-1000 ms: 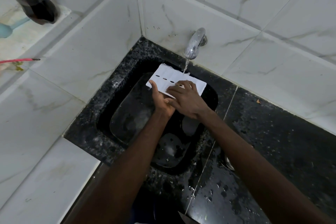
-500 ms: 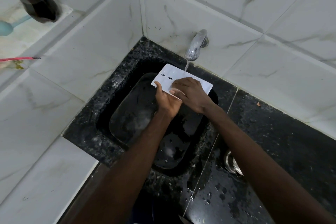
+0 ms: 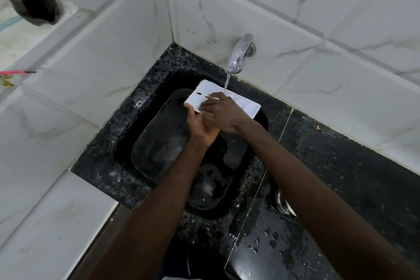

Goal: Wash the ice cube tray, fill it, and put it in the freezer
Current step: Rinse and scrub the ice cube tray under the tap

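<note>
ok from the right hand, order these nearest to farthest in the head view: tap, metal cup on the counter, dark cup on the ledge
From the right hand:
1. Tap, just above it on the back wall.
2. Metal cup, down on the wet counter, partly hidden by the right forearm.
3. Dark cup, far upper left on the ledge.

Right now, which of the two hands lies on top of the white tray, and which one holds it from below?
The right hand lies flat on top of the tray, under the tap. The left hand holds its near edge from below.
</note>
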